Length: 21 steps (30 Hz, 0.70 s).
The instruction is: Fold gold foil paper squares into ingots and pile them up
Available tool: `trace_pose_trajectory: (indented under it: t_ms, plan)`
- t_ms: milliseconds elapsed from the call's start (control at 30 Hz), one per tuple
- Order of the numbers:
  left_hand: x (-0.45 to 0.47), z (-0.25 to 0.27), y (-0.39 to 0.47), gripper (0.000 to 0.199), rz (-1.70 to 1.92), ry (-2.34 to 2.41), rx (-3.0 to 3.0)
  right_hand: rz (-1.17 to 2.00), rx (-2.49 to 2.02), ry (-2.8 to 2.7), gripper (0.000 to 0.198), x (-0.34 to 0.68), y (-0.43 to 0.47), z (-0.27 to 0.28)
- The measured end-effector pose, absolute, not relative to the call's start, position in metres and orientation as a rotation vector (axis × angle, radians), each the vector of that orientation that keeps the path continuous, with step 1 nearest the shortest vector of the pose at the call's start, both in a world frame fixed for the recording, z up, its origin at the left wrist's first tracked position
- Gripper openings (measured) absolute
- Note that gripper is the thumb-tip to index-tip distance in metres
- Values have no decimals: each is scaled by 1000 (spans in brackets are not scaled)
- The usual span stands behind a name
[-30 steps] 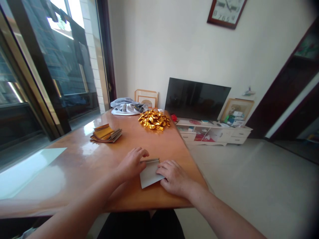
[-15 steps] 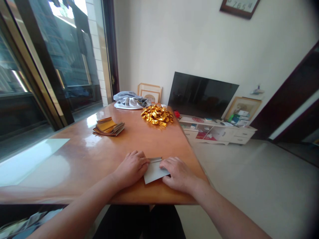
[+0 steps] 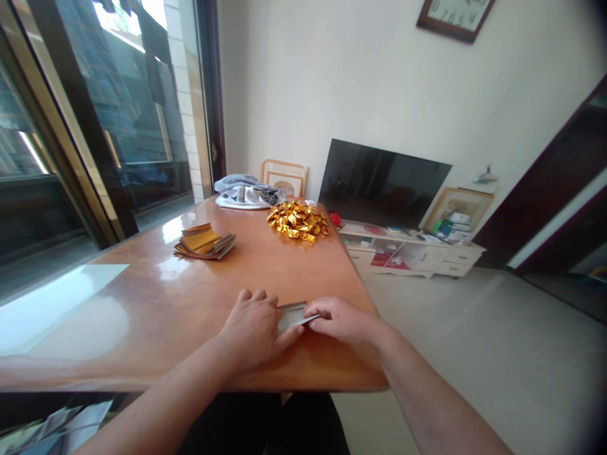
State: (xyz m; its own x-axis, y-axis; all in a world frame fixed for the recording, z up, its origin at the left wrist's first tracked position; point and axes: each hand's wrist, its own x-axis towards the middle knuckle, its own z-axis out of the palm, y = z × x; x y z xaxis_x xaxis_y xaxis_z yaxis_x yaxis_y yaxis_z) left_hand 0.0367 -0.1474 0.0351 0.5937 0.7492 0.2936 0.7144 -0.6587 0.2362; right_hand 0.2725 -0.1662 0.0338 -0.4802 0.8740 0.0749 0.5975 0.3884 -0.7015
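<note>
A small pale grey sheet of paper (image 3: 290,317) lies near the table's front edge, with a narrow fold along its far side and its near edge lifted. My left hand (image 3: 256,327) grips its left part, fingers over the far side and thumb stretched along the near edge. At the right end, my right hand (image 3: 345,320) pinches the paper between thumb and fingers. Part of the sheet is hidden beneath both hands. Farther off to the left sits a stack of gold-and-brown paper sheets (image 3: 202,241). A heap of shiny gold folded-paper pieces (image 3: 298,221) lies toward the table's far end.
The glossy brown table (image 3: 156,322) has its right edge close to my right forearm. Folded grey-blue cloth (image 3: 244,191) lies at the far end. Beyond stand a television (image 3: 384,183) and a low white cabinet (image 3: 429,256). Glass doors (image 3: 118,114) are on the left.
The paper's near edge has been raised and folded away from me, so less of its face shows. My left thumb has moved right along that edge, while my right hand keeps its pinch.
</note>
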Motion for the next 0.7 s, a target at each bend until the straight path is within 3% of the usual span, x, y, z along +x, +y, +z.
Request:
trace_pose_trajectory:
  t_ms: [233,433,700]
  plan:
    - [38,23,-136,41,629,1232,2696,842,-1355,-1884,21,269,-159,11]
    - [37,14,-126,42,676,1218,2687,9,-1466,-1800,12,246,-181,5]
    - [36,12,-122,33,713,1200,2619,-50,-1425,-2226,28,221,-199,-3]
